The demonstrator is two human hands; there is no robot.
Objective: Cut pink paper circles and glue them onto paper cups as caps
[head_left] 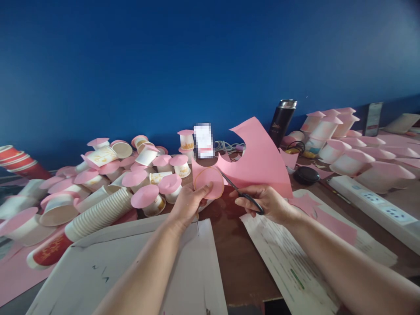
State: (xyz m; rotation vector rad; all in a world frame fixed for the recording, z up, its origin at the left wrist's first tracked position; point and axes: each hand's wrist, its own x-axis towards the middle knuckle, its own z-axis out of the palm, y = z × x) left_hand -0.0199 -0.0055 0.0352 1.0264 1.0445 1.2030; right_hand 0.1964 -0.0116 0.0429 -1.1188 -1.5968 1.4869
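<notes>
My left hand pinches a sheet of pink paper, thumb on top, at a round part outlined with a yellowish ring. The larger part of the pink paper spreads to the right, with curved pieces cut out of its edge. In my right hand is a pair of black-handled scissors, fingers wrapped round the handles. The blades point up and left, at the paper beside the outlined circle. Whether the blades are apart is hard to make out.
Several paper cups topped with pink paper crowd the left; more pink-topped cups stand right. A stack of nested cups lies at left. A phone, a black thermos, a power strip and a black round object are around.
</notes>
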